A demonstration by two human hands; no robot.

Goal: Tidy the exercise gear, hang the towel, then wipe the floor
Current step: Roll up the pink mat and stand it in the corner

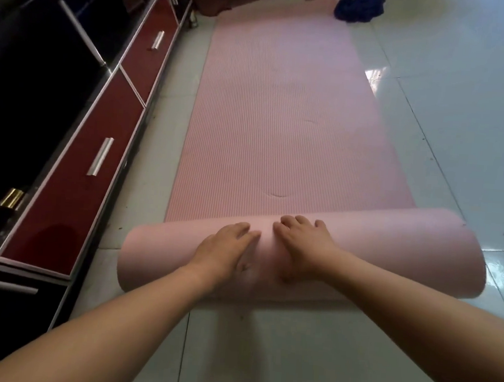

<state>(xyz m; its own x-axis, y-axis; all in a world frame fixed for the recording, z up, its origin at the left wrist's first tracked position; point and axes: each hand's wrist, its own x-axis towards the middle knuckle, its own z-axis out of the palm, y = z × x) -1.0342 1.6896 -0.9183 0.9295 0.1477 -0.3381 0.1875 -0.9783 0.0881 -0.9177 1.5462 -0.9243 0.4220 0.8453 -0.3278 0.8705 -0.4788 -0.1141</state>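
From the head view I saw the pink exercise mat [280, 117] stretched out on the pale tiled floor [460, 132], running from the middle of the picture away toward twelve o'clock. Its near end was curled into a fat roll [390, 253] lying across the picture at about six o'clock of the flat stretch, the smooth underside facing outward and the ribbed side showing on the part not yet rolled.

My left hand [225, 249] lay flat on top of the roll, palm down, fingers spread and pressed against it, gripping nothing. My right hand [303, 246] rested just beside it toward three o'clock, likewise flat and unclenched, fingers reaching over the crest of the roll. The fingertips of the two hands were close together near the roll's middle, and both bare forearms came in from the bottom corners.

At about one o'clock, beyond the far end of the mat, a crumpled blue cloth [358, 6] lay on the floor; I could not tell whether it touched the mat's corner. Along nine to eleven o'clock stood a low cabinet [72, 200] with dark red drawer fronts and silver bar handles [100, 156], a strip of bare tile between it and the mat's left edge.
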